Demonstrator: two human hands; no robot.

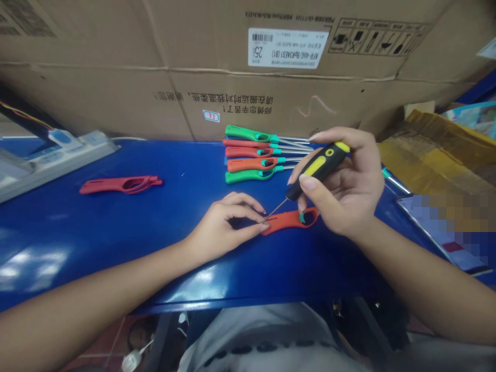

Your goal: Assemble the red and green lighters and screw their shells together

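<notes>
Got the table (96,227) set up like this: a big cardboard box (271,88) sits right behind it, with five long lighters (263,155) lined up at the back edge. A power strip (58,157) is off to the left, and a loose lighter casing (121,184) lies in front of it. Another lighter casing (289,222) sits between my left hand (225,230) and right hand (344,181), touching the left fingertips (263,225). The right hand holds a screwdriver (320,168) above that casing.
</notes>
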